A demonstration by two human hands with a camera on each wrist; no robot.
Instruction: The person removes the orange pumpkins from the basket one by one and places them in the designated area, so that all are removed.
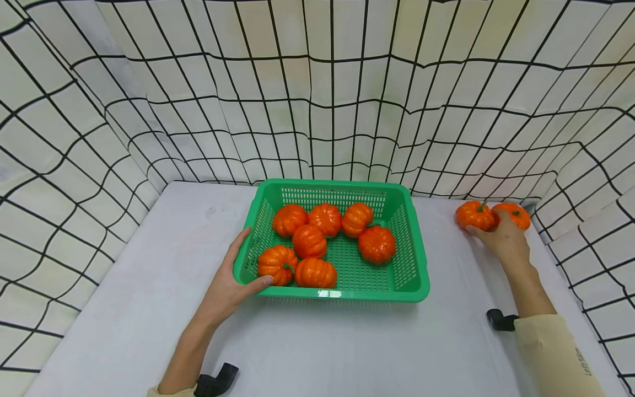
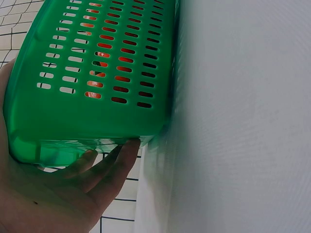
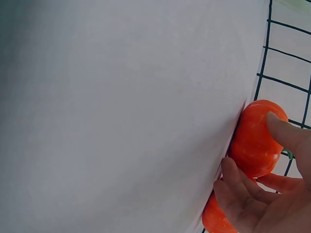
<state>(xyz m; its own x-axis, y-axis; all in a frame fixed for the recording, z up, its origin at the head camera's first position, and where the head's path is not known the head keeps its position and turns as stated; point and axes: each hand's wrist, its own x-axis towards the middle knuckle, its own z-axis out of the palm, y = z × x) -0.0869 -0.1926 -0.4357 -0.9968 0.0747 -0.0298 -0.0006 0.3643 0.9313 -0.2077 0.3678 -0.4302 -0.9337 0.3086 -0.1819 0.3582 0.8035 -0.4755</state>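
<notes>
A green plastic basket (image 1: 420, 264) with slotted walls sits on the white surface, holding several small orange pumpkins (image 1: 309, 241). My left hand (image 1: 225, 289) grips its front left corner, thumb over the rim; in the left wrist view the fingers (image 2: 114, 172) press against the outer wall. Far to the right, my right hand (image 1: 505, 240) holds a small orange pumpkin (image 1: 471, 214) between thumb and fingers. Another small pumpkin (image 1: 520, 216) lies just right of it, partly behind the hand. In the right wrist view, the fingers reach between the held pumpkin (image 3: 255, 141) and the other one (image 3: 217, 218).
A black wire grid (image 1: 332, 105) rises behind the table and along both sides, in front of pale panels. The two pumpkins at the right lie near the back right corner of the white tabletop (image 1: 317, 347). A black mount (image 1: 501, 320) sits at my right wrist.
</notes>
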